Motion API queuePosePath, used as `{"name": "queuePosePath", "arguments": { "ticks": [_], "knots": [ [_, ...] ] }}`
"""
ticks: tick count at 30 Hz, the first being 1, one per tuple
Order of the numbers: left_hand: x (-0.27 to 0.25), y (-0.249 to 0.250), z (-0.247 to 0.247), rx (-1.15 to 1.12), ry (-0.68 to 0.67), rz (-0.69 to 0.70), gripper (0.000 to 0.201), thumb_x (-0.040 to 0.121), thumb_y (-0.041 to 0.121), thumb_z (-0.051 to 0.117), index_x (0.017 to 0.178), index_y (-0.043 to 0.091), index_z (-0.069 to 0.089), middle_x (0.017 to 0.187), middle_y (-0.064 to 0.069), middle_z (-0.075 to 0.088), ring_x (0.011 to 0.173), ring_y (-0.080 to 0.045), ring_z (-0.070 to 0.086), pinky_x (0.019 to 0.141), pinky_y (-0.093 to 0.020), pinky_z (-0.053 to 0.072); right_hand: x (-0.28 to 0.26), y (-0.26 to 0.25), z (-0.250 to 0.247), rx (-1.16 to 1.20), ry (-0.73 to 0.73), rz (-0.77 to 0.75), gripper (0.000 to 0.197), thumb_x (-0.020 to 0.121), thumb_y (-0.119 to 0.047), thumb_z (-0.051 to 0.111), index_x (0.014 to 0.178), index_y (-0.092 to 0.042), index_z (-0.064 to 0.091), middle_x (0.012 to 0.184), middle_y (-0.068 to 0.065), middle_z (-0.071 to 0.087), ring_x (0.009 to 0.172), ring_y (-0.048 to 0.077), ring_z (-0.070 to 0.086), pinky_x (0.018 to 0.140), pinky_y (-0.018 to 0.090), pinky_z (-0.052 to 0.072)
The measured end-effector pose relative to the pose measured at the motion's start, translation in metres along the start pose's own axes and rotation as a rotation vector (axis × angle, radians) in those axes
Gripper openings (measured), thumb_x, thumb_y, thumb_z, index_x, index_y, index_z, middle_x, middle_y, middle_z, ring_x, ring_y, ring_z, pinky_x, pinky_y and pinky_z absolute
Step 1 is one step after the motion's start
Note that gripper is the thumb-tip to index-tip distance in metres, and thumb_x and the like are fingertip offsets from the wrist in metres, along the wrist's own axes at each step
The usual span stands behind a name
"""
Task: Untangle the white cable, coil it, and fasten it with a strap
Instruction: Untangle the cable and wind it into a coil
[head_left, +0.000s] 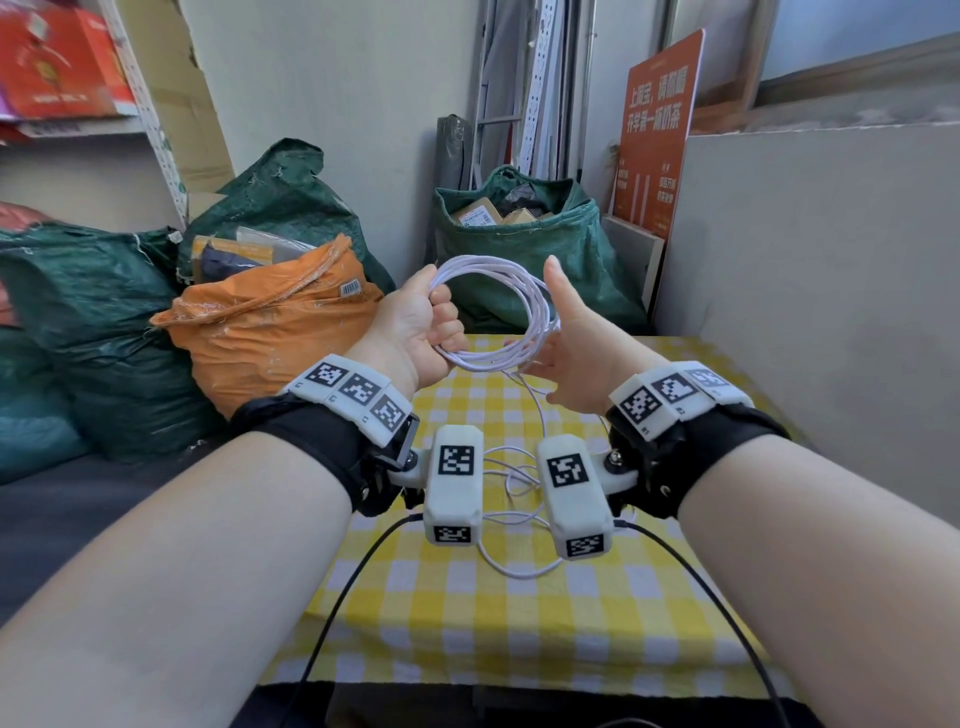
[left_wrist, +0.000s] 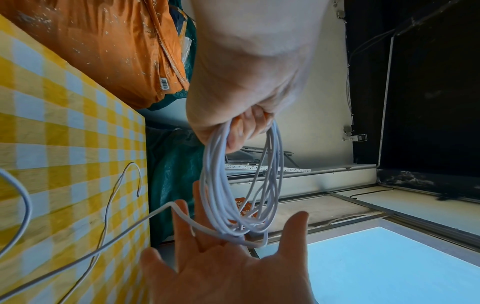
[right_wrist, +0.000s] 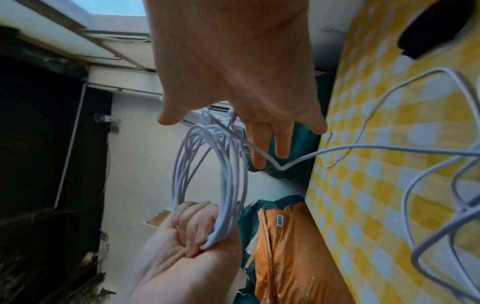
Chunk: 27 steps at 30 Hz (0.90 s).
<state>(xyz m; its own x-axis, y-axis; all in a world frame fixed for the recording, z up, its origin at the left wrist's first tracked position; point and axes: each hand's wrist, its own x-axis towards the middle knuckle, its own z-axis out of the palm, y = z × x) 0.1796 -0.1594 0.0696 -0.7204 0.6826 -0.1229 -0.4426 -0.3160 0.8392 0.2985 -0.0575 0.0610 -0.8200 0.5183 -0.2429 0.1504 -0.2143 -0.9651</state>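
Head view: left hand (head_left: 415, 327) grips the white cable (head_left: 498, 312) coil; right hand (head_left: 571, 348), fingers straight, touches it.

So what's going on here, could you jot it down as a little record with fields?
activity: winding a white cable into a coil
left hand: grips the finished loops
right hand: open, cable running over its fingers
still loose: cable slack on the yellow checked tablecloth
strap: none visible
background: orange bag, green sacks
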Motion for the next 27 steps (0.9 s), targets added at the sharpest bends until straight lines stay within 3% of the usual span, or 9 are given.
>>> {"name": "queuePosePath", "arguments": {
  "ticks": [2, 5, 7, 9, 13, 16, 18, 24, 27],
  "knots": [
    [-0.001, -0.001, 0.0, 0.008, -0.005, -0.016, 0.049, 0.1, 0.04, 0.037, 0.056, 0.02, 0.03, 0.037, 0.007, 0.018, 0.028, -0.01, 0.014, 0.033, -0.019, 0.014, -0.002, -0.002, 0.004, -0.026, 0.026, -0.048, 0.078, 0.077, -0.075, 0.046, 0.118, -0.011, 0.058, 0.12, 0.004, 0.066, 0.104, 0.015, 0.061, 0.085, 0.029, 0.033],
    [0.0, -0.002, 0.0, 0.025, -0.023, -0.061, 0.051, 0.101, 0.04, 0.036, 0.054, 0.019, 0.031, 0.037, 0.006, 0.018, 0.027, -0.01, 0.015, 0.032, -0.018, 0.017, -0.001, -0.004, 0.006, 0.051, 0.012, -0.13, 0.042, 0.09, -0.052, 0.053, 0.096, -0.011, 0.061, 0.087, 0.001, 0.071, 0.088, 0.017, 0.065, 0.085, 0.029, 0.043],
    [0.002, -0.002, -0.001, 0.053, -0.046, -0.108, 0.056, 0.101, 0.037, 0.036, 0.048, 0.018, 0.032, 0.036, 0.005, 0.02, 0.027, -0.011, 0.018, 0.032, -0.015, 0.021, -0.002, -0.005, 0.008, 0.185, 0.0, -0.167, 0.028, 0.096, -0.034, 0.052, 0.081, -0.011, 0.055, 0.057, 0.0, 0.061, 0.062, 0.016, 0.065, 0.073, 0.03, 0.051],
    [0.003, -0.003, -0.003, 0.08, -0.084, -0.172, 0.062, 0.1, 0.032, 0.035, 0.04, 0.017, 0.035, 0.036, 0.004, 0.024, 0.027, -0.011, 0.024, 0.034, -0.013, 0.027, -0.002, -0.006, 0.008, 0.257, -0.001, -0.18, 0.028, 0.097, -0.027, 0.051, 0.074, -0.012, 0.048, 0.04, -0.005, 0.04, 0.038, 0.011, 0.047, 0.064, 0.03, 0.049],
    [-0.003, -0.003, -0.009, 0.297, -0.188, -0.202, 0.045, 0.099, 0.028, 0.033, 0.06, 0.011, 0.047, 0.048, -0.002, 0.043, 0.038, -0.015, 0.042, 0.049, -0.021, 0.046, -0.004, -0.007, 0.002, 0.127, 0.026, -0.189, 0.023, 0.095, -0.023, 0.056, 0.077, -0.012, 0.047, 0.039, -0.008, 0.025, 0.031, 0.009, 0.022, 0.046, 0.025, 0.033],
    [-0.006, 0.003, -0.008, 0.519, -0.296, -0.161, 0.047, 0.099, 0.046, 0.032, 0.088, 0.008, 0.058, 0.061, -0.005, 0.053, 0.048, -0.017, 0.051, 0.064, -0.033, 0.047, -0.004, -0.007, 0.0, -0.089, 0.021, -0.202, 0.013, 0.092, -0.013, 0.058, 0.08, -0.01, 0.053, 0.045, -0.005, 0.025, 0.034, 0.01, 0.02, 0.042, 0.023, 0.027],
    [-0.007, 0.008, -0.003, 0.677, -0.363, -0.14, 0.056, 0.095, 0.057, 0.034, 0.101, 0.008, 0.06, 0.065, -0.005, 0.054, 0.052, -0.017, 0.05, 0.065, -0.033, 0.047, -0.004, -0.006, 0.002, -0.238, 0.005, -0.212, 0.013, 0.09, -0.003, 0.056, 0.079, -0.009, 0.052, 0.049, -0.003, 0.026, 0.037, 0.011, 0.023, 0.04, 0.023, 0.027],
    [-0.011, 0.011, 0.01, 1.01, -0.437, -0.234, 0.061, 0.074, 0.065, 0.055, 0.088, 0.007, 0.063, 0.067, -0.008, 0.052, 0.049, -0.017, 0.048, 0.06, -0.031, 0.05, -0.009, -0.016, 0.015, -0.807, -0.067, -0.243, 0.007, 0.084, 0.002, 0.05, 0.087, -0.003, 0.054, 0.069, 0.013, 0.043, 0.049, 0.018, 0.036, 0.049, 0.03, 0.039],
    [-0.009, 0.018, 0.009, 1.007, -0.492, -0.327, 0.061, 0.07, 0.065, 0.058, 0.076, 0.004, 0.063, 0.069, -0.012, 0.052, 0.046, -0.016, 0.051, 0.059, -0.03, 0.052, -0.013, -0.022, 0.024, -1.068, -0.081, -0.251, 0.009, 0.084, -0.001, 0.053, 0.082, -0.01, 0.055, 0.067, 0.007, 0.046, 0.053, 0.021, 0.043, 0.054, 0.032, 0.041]
  ]
}}
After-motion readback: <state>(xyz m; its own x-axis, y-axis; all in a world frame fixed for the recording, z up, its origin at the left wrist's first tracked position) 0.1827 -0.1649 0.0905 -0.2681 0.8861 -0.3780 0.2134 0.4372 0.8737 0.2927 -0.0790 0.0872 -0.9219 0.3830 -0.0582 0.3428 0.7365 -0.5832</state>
